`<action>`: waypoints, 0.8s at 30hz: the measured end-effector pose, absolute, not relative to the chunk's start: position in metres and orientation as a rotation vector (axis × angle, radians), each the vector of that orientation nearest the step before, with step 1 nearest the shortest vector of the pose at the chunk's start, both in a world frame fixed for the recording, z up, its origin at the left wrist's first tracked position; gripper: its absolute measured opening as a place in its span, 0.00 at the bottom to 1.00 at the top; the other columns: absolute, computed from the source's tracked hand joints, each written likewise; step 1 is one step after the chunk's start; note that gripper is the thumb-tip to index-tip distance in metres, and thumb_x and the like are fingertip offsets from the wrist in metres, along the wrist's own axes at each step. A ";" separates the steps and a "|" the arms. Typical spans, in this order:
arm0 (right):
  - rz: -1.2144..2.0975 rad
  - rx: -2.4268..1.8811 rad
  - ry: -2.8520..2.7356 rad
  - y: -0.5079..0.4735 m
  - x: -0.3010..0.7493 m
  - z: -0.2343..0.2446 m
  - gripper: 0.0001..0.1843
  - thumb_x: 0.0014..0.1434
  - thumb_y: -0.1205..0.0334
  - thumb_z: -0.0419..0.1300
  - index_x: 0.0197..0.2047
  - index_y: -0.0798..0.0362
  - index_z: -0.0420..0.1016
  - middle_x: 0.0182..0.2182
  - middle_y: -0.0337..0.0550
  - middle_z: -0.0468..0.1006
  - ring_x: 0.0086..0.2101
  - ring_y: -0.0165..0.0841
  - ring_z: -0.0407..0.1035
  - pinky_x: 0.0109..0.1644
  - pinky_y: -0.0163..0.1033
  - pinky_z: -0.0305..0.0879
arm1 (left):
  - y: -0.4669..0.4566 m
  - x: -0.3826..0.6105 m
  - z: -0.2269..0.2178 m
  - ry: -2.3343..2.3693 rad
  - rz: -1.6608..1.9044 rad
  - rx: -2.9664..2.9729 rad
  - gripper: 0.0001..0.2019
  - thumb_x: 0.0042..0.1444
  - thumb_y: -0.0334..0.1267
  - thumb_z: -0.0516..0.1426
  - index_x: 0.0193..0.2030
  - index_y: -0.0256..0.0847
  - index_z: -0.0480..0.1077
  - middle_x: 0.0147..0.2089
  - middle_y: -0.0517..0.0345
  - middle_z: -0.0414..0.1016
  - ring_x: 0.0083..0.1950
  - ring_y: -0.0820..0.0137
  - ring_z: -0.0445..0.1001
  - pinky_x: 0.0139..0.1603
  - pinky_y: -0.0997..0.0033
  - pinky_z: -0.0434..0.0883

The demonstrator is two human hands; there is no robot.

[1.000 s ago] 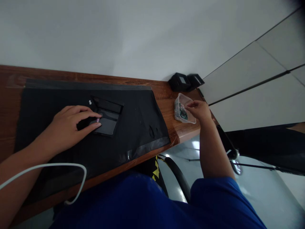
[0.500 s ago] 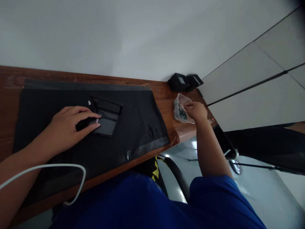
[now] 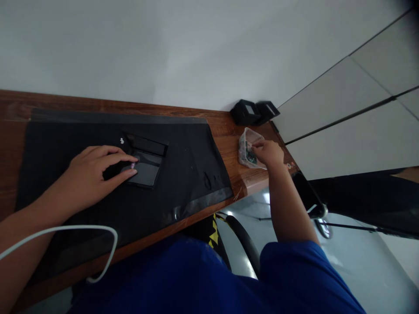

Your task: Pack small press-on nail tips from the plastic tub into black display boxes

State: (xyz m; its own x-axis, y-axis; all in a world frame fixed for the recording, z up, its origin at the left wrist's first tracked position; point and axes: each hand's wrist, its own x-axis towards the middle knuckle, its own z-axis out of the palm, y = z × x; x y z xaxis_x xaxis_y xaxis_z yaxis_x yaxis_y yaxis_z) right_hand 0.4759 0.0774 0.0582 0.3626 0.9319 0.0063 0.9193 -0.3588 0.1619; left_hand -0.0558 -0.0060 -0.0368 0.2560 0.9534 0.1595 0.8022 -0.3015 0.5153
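On the left, my left hand reaches over a hinged black box whose lid part stands raised at the back. Its thumb and index finger close around a small pinkish piece, too small to name, above the box's left side. To the right, my right hand dips into a clear plastic tub. Its fingers are drawn together at the tub's contents, small dark green pieces with some pinkish bits; anything between the fingertips is hidden.
Under the box lies a black mat on a wooden table. Two black boxes stand behind the tub by the wall. A tiny white piece sits beside the hinged box. A white cable loops over my left forearm.
My right hand has shifted slightly left and down within the tub. My left hand and the hinged box stay nearly as they were.
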 end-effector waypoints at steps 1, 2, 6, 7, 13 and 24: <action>0.139 2.472 1.699 0.077 0.475 0.058 0.19 0.66 0.48 0.66 0.53 0.45 0.92 0.52 0.53 0.90 0.55 0.54 0.83 0.55 0.50 0.78 | -0.006 -0.056 -0.037 1.615 0.642 2.198 0.30 0.69 0.69 0.51 0.56 0.54 0.85 0.60 0.48 0.80 0.64 0.44 0.74 0.69 0.37 0.70; 0.125 2.459 1.704 0.077 0.473 0.059 0.19 0.66 0.47 0.66 0.53 0.45 0.92 0.52 0.52 0.90 0.55 0.53 0.83 0.55 0.50 0.78 | -0.006 -0.056 -0.037 1.613 0.643 2.194 0.30 0.68 0.69 0.51 0.56 0.55 0.85 0.60 0.48 0.80 0.64 0.44 0.74 0.68 0.36 0.70; 0.076 2.415 1.715 0.075 0.469 0.058 0.20 0.67 0.45 0.65 0.53 0.45 0.92 0.52 0.53 0.90 0.56 0.54 0.83 0.55 0.49 0.78 | -0.004 -0.059 -0.039 1.609 0.635 2.187 0.29 0.68 0.70 0.52 0.55 0.56 0.86 0.60 0.49 0.80 0.64 0.43 0.74 0.69 0.35 0.69; 0.070 2.410 1.713 0.075 0.469 0.058 0.20 0.67 0.46 0.66 0.54 0.46 0.91 0.53 0.54 0.90 0.56 0.55 0.83 0.56 0.50 0.78 | -0.003 -0.060 -0.040 1.608 0.632 2.189 0.29 0.68 0.70 0.52 0.54 0.56 0.86 0.60 0.49 0.80 0.64 0.43 0.75 0.69 0.35 0.69; 0.078 2.445 1.723 0.073 0.471 0.053 0.18 0.68 0.50 0.65 0.55 0.47 0.90 0.54 0.54 0.90 0.57 0.55 0.82 0.56 0.51 0.77 | -0.001 -0.059 -0.039 1.612 0.631 2.164 0.34 0.66 0.75 0.52 0.52 0.54 0.87 0.60 0.47 0.81 0.65 0.44 0.75 0.71 0.35 0.68; 0.053 2.705 2.205 0.065 0.480 0.050 0.07 0.60 0.60 0.65 0.40 0.52 0.84 0.39 0.50 0.88 0.36 0.41 0.78 0.43 0.44 0.70 | -0.004 -0.060 -0.037 1.591 0.640 2.204 0.30 0.68 0.69 0.53 0.53 0.51 0.86 0.60 0.47 0.80 0.64 0.45 0.74 0.70 0.39 0.69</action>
